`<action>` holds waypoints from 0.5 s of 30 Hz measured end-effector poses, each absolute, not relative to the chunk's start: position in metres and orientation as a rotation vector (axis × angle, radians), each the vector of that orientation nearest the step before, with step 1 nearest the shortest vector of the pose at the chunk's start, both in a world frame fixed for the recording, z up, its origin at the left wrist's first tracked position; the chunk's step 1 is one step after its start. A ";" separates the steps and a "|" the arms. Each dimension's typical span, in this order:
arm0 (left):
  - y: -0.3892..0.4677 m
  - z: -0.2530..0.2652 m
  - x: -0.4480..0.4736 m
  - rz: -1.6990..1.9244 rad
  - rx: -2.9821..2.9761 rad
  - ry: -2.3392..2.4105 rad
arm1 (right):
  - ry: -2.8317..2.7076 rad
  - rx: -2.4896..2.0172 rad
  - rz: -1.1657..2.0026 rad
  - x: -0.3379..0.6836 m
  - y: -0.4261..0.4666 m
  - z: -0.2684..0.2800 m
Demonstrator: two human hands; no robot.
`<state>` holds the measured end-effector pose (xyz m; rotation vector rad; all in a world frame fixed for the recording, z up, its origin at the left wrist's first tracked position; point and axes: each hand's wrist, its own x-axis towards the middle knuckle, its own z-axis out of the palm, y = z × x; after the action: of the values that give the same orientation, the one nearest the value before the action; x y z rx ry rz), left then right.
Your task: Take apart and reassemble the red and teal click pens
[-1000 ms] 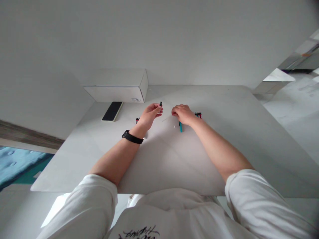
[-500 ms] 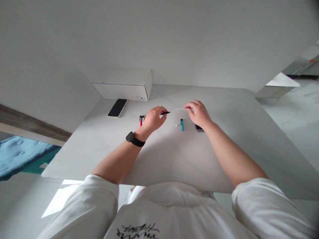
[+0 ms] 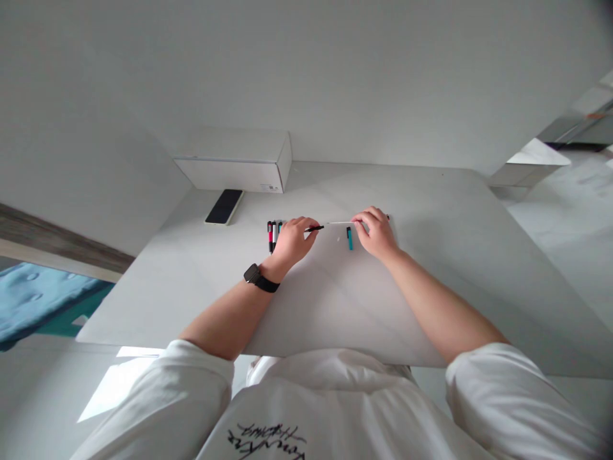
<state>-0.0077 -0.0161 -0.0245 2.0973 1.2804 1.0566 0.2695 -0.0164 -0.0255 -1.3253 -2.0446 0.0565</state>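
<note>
Pinched in the left hand (image 3: pixel 293 240) is the black piece (image 3: pixel 315 229); the right hand (image 3: pixel 376 232) grips the white rod (image 3: pixel 340 222) by its right end. Both are over the table (image 3: pixel 335 300), ends nearly meeting; I can't tell whether they touch. Watching remotely, I'd keep them in one line and pinch lightly, since so slim a rod could bend. The cyan piece (image 3: pixel 349 239) lies nearer.

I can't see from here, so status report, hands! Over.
Left hand: holding black part. Right hand: pinching white rod, its end near black part. Teal piece nearby, seemingly not blocking.
</note>
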 end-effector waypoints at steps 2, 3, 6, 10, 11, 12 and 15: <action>-0.017 -0.025 -0.008 1.065 2.094 1.284 | -2.058 -1.336 0.059 0.270 -0.017 -0.028; -0.017 -0.025 -0.008 1.065 2.098 1.286 | -2.067 -1.342 0.061 0.270 -0.018 -0.030; -0.018 -0.026 -0.008 1.054 2.122 1.297 | -2.082 -1.336 0.067 0.268 -0.019 -0.032; -0.019 -0.028 -0.007 1.039 2.190 1.300 | -2.087 -1.299 0.068 0.266 -0.020 -0.032; -0.019 -0.029 -0.007 1.035 2.213 1.301 | -2.092 -1.293 0.065 0.266 -0.020 -0.032; -0.019 -0.029 -0.007 1.029 2.237 1.305 | -2.096 -1.290 0.060 0.266 -0.020 -0.032; -0.019 -0.030 -0.007 1.000 2.292 1.337 | -2.084 -1.275 0.031 0.268 -0.018 -0.034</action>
<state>-0.0071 -0.0191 -0.0301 2.2923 1.3372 1.0002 0.2677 -0.0176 -0.0345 -1.2748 -2.0839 0.0309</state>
